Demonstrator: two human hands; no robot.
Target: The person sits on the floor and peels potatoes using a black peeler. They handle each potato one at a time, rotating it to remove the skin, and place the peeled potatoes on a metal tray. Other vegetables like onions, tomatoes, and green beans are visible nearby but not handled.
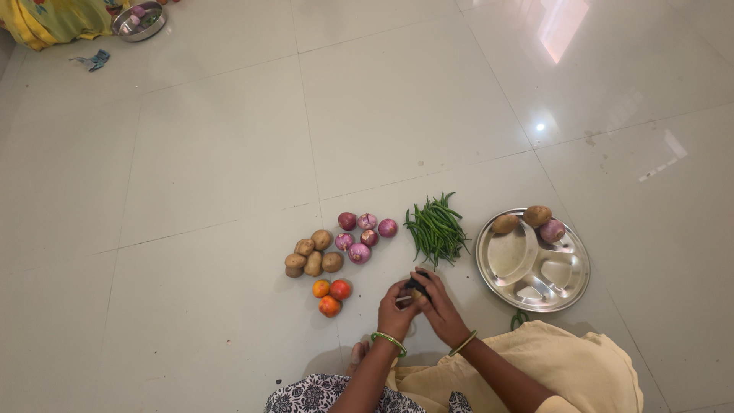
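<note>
Seated on a pale tiled floor [214, 153], a person in a cream garment works with both hands close together just in front of the knees, each wrist ringed by a green bangle. Left hand [395, 306] and right hand [437, 304] meet around a small dark-handled tool [417, 287], perhaps a peeler or knife, with something small and brownish between them; the fingers [428, 281] of both hands are curled narrow about it, though what exactly each one grips is too small to tell. Judging from the layout, the work looks barely begun: nearly all the produce lies whole and uncut on the floor. Largest of the things is a round steel compartment plate [535, 283] to the right, holding two potatoes and one purple onion [552, 230] along its far rim, its other sections bare. Just left of it lies one loose bundle of green chillies [436, 228], too many and too thin to count. Further left sit six loose potatoes [313, 256] in a cluster, and between them and the chillies six purple onions [363, 235]. Nearer the person, beside the left hand, are three tomatoes [330, 296], orange to red. Far off at the top left corner, a steel bowl [139, 21] with a few onions stands beside another person's yellow cloth [53, 19].
</note>
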